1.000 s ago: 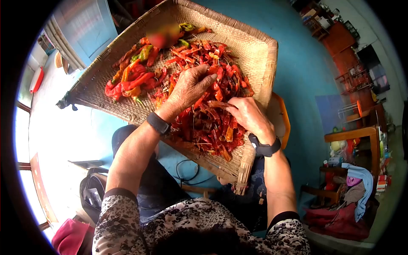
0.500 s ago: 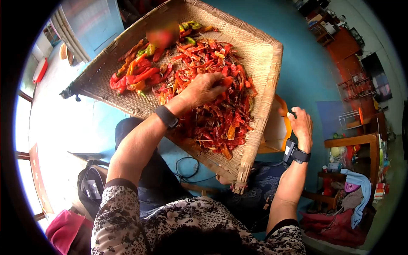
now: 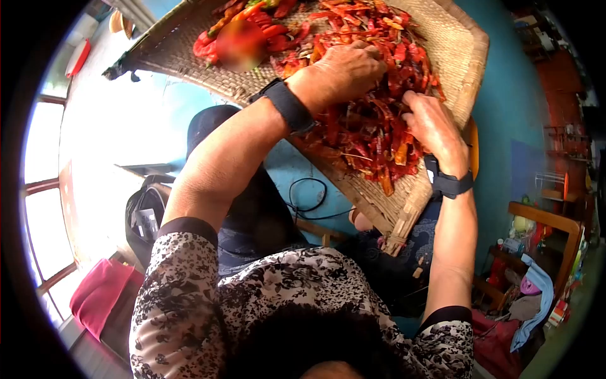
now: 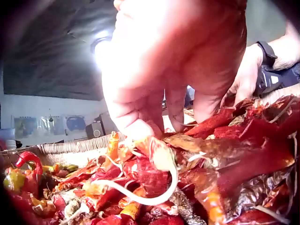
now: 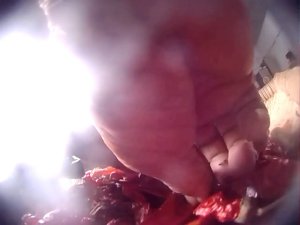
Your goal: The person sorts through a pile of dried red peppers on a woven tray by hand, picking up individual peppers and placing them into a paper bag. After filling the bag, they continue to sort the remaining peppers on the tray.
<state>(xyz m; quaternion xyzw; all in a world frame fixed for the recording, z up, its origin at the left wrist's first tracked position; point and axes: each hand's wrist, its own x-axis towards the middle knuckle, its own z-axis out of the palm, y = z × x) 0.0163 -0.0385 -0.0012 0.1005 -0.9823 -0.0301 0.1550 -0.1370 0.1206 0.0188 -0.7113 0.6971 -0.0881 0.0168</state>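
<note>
A heap of dried red chili peppers (image 3: 379, 126) lies in a woven basket tray (image 3: 457, 95). My left hand (image 3: 350, 71) is over the middle of the heap. In the left wrist view its fingers point down among the chilies, tips hidden, and its thumb meets a chili with a long pale curved stem (image 4: 164, 187); whether it grips any, I cannot tell. At the heap's right side, my right hand (image 3: 435, 126) pinches a shiny red chili (image 5: 218, 206) between thumb and fingers, its other fingers curled.
Fresher, smoother red peppers (image 3: 274, 41) lie at the tray's upper left. The tray's near corner (image 3: 394, 243) is above the person's lap. An orange-rimmed container (image 3: 473, 148) shows behind the tray's right edge. A black cable (image 3: 309, 208) loops on the blue floor.
My right hand left the heap, moved out right past the orange-rimmed container, and is back at the heap. My left hand stays over the chilies. The view has shifted, placing the tray higher and farther right.
</note>
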